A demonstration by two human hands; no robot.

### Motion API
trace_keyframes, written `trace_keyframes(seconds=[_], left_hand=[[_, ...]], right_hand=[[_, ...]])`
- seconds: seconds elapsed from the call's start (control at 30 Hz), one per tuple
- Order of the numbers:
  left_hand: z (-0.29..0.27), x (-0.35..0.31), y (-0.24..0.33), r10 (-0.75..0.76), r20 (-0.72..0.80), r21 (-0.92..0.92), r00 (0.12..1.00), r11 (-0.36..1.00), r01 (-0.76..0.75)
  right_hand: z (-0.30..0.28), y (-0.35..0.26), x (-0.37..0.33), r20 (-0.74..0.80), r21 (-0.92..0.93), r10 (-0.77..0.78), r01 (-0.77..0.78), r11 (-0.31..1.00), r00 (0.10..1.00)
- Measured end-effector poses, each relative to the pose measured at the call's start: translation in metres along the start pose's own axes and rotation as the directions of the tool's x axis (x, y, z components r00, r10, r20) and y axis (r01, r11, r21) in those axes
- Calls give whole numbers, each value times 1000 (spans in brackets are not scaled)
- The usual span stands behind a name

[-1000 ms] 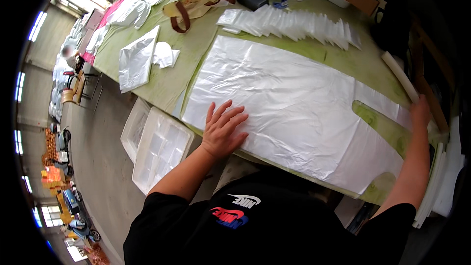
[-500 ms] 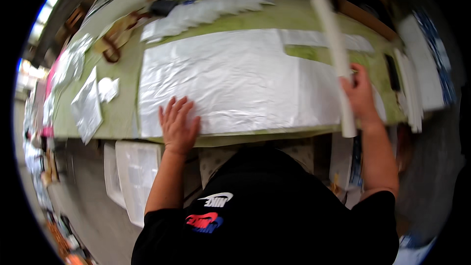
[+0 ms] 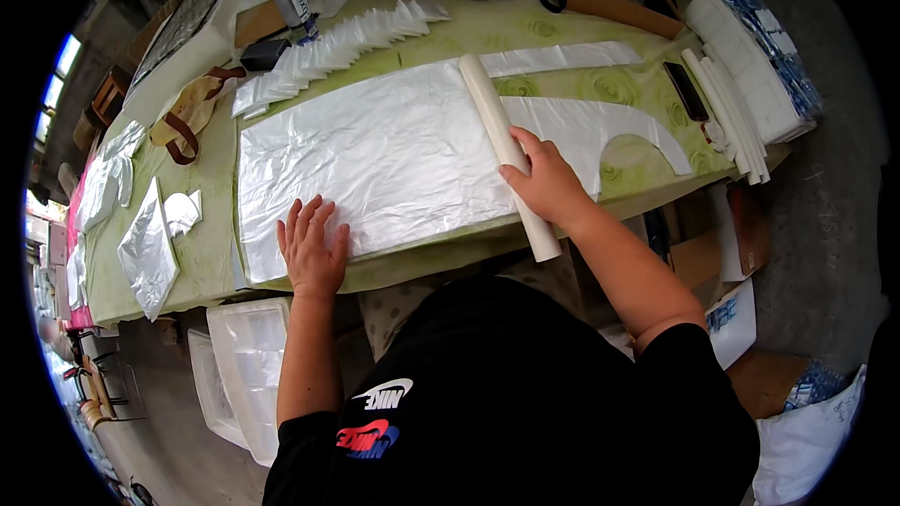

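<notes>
A thin, shiny white plastic sheet (image 3: pixel 366 155) lies spread on the table, apron-like, with strap-like strips at its right end. My left hand (image 3: pixel 315 248) rests flat on its near left part, fingers spread. Across the sheet, right of its middle, lies a long white tube (image 3: pixel 483 98), tilted with its near end past the table's front edge. My right hand (image 3: pixel 542 173) grips this tube from the right, thumb and fingers around it. Part of the sheet is hidden under the tube and my hand.
Folded clear plastic packets (image 3: pixel 323 61) lie in a row behind the sheet, near a water bottle (image 3: pixel 294 5). At the right are a black phone (image 3: pixel 686 91), several white tubes (image 3: pixel 731 112) and a white stack (image 3: pixel 745 56). Plastic bins (image 3: pixel 248 365) stand below the table's left front.
My right hand has brought the white tube leftward, from the sheet's right part to just right of its middle. My left hand stays on the sheet. The view has shifted and turned.
</notes>
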State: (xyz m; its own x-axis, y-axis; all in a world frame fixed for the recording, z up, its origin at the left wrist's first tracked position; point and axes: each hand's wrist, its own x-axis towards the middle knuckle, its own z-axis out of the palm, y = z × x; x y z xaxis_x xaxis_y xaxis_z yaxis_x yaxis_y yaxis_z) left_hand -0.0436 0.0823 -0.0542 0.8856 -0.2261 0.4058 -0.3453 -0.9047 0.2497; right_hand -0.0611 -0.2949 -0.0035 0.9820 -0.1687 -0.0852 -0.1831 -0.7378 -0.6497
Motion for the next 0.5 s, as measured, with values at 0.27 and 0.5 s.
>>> trace_keyframes(seconds=[0.27, 0.5], left_hand=[[-4, 6, -1, -122, 105, 16, 987, 993, 121], [-8, 2, -8, -72, 73, -41, 995, 996, 75]], right_hand=[[5, 1, 5, -43, 46, -17, 19, 999, 999], [-6, 22, -24, -285, 243, -118, 190, 951, 951]])
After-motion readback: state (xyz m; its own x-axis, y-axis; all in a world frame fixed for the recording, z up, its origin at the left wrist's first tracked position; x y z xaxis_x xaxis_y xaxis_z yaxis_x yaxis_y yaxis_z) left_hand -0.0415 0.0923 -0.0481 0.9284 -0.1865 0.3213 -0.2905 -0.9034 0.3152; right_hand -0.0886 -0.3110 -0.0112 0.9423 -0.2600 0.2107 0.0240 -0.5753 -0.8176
